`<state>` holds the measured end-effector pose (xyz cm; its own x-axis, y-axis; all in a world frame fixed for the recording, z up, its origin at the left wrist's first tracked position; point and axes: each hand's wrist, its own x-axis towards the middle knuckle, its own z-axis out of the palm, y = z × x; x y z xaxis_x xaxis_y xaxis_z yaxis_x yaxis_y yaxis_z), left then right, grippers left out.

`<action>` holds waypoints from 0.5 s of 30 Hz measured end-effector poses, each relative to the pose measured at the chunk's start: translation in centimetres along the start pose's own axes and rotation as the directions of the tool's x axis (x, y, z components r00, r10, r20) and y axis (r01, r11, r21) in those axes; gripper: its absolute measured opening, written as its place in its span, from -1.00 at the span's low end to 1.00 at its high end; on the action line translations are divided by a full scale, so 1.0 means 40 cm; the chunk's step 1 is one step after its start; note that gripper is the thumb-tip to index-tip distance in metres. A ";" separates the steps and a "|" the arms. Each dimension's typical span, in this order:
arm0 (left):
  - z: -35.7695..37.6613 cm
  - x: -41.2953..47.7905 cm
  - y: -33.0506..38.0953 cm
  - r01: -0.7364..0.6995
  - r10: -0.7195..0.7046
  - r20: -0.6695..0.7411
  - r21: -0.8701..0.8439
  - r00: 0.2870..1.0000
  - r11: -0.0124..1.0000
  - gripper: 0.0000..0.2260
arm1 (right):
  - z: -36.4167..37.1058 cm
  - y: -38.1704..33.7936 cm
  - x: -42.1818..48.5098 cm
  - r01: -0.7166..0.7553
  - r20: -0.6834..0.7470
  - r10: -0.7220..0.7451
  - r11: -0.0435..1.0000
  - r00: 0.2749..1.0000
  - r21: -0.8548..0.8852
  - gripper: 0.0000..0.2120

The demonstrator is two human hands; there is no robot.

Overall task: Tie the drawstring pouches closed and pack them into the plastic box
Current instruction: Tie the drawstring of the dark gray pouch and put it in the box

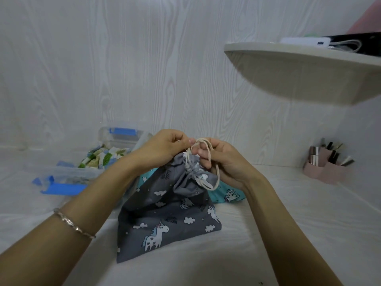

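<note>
The grey unicorn pouch [165, 219] stands on the white surface, its gathered neck just under both hands. The left hand [162, 147] pinches the cream drawstring [203, 139] between thumb and forefinger. The right hand [226, 164] has its fingers curled through the loop, it seems, but the knot is hard to see. A teal pouch [232, 196] lies behind. The plastic box [123, 139] stands at the left, with patterned pouches inside.

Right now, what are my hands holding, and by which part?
The left hand pinches the cream cord of the grey pouch just above its gathered neck; the right hand holds the cord's loop around its fingers.
</note>
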<state>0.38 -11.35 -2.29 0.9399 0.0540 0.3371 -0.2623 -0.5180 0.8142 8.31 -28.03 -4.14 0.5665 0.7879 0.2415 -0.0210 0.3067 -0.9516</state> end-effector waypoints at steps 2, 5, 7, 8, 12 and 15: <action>0.000 0.003 0.005 -0.033 0.034 -0.038 0.029 0.999 0.999 -0.71 | -0.009 0.003 0.004 -0.037 0.014 0.036 0.999 0.999 0.028 -0.61; -0.004 0.002 0.003 -0.048 0.051 -0.067 0.039 0.996 0.998 -0.71 | -0.013 0.004 0.010 0.056 -0.099 -0.042 0.989 0.994 0.134 -0.68; -0.009 -0.003 -0.002 -0.038 0.039 -0.125 0.013 0.991 0.999 -0.71 | -0.020 0.001 0.013 0.165 -0.257 -0.067 0.909 0.964 0.383 -0.61; -0.013 -0.005 -0.003 -0.016 0.006 -0.159 -0.066 0.987 0.998 -0.71 | -0.021 0.001 0.013 0.217 -0.311 -0.062 0.841 0.948 0.496 -0.57; -0.031 0.000 0.007 0.005 -0.159 -0.129 -0.761 0.979 0.649 -0.66 | -0.002 0.014 -0.001 0.289 -0.392 -0.035 0.738 0.919 0.610 -0.60; -0.061 0.004 0.016 -0.075 -0.169 -0.123 -0.962 0.978 0.264 -0.68 | 0.005 0.019 -0.012 0.301 -0.371 -0.045 0.677 0.928 0.671 -0.58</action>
<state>-0.16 -9.60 -0.58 0.9366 0.2455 0.2500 -0.3502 0.6801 0.6441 7.85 -28.06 -4.93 0.8319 0.5189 0.1968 -0.3963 0.8036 -0.4440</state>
